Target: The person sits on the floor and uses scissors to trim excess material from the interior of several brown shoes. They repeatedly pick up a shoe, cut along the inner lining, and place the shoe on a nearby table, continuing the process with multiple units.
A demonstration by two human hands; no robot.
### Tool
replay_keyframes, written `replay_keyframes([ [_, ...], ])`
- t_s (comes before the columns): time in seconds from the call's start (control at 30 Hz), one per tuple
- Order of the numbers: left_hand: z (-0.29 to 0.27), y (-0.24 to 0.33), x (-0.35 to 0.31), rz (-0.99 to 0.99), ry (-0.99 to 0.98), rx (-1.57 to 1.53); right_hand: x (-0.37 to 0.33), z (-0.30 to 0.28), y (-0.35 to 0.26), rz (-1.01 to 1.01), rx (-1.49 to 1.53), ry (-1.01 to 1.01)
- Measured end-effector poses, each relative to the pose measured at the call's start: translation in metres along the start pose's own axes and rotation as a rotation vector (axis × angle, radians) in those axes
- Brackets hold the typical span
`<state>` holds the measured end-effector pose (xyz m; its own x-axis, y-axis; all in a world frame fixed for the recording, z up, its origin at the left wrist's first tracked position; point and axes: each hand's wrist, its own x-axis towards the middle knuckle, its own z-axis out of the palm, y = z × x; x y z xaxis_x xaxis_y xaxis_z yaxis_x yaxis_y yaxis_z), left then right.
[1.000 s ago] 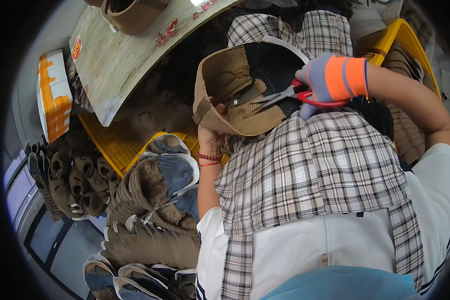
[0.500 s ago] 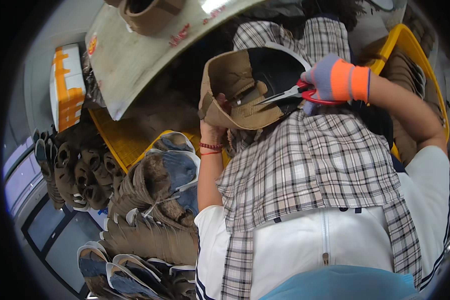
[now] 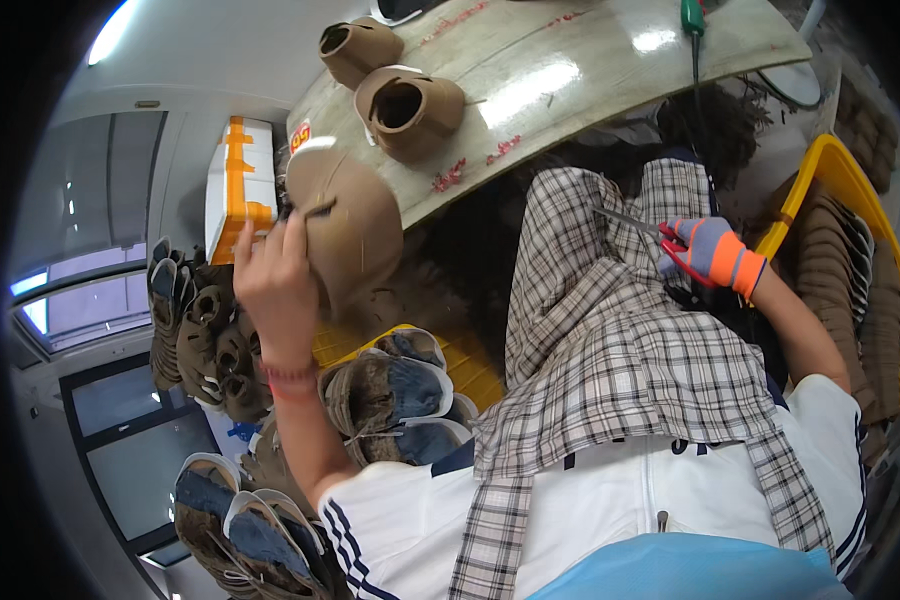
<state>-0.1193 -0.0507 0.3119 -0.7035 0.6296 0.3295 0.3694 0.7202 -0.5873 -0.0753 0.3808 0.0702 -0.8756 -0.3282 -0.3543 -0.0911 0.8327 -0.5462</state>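
Observation:
My bare left hand (image 3: 278,285), with a red beaded bracelet at the wrist, is raised at the left beside the table's near edge. Its fingers grip the edge of a brown fabric shoe upper (image 3: 355,235), which is slightly blurred. Over my lap, my right hand (image 3: 705,252), in a grey and orange glove, is closed around the red handles of a pair of scissors (image 3: 626,219). The blades point left, over the checked apron (image 3: 580,300). Two brown shoe uppers stand on the table, one at the back (image 3: 370,52) and one nearer (image 3: 430,125).
A pale table (image 3: 560,125) spans the top, with a green-handled corded tool (image 3: 692,18). A yellow basket (image 3: 808,165) at right holds stacked brown uppers (image 3: 830,260). Tied bundles of lined uppers (image 3: 420,385) lie at left, near a white box with orange tape (image 3: 255,185).
My left hand has carried the shoe upper from my lap up and left to the table's edge, turning its outside into view. The scissors have come away from inside it.

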Motion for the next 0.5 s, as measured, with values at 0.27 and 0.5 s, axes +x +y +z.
replay_keyframes([
  [0.27,0.137,-0.02,0.144,0.082,-0.045,-0.011,-0.005,-0.007,-0.013,-0.032,0.065,0.035],
  [0.5,0.23,-0.039,0.149,-0.123,-0.216,-0.933,-0.015,-0.018,-0.025,-0.02,0.112,0.069],
])
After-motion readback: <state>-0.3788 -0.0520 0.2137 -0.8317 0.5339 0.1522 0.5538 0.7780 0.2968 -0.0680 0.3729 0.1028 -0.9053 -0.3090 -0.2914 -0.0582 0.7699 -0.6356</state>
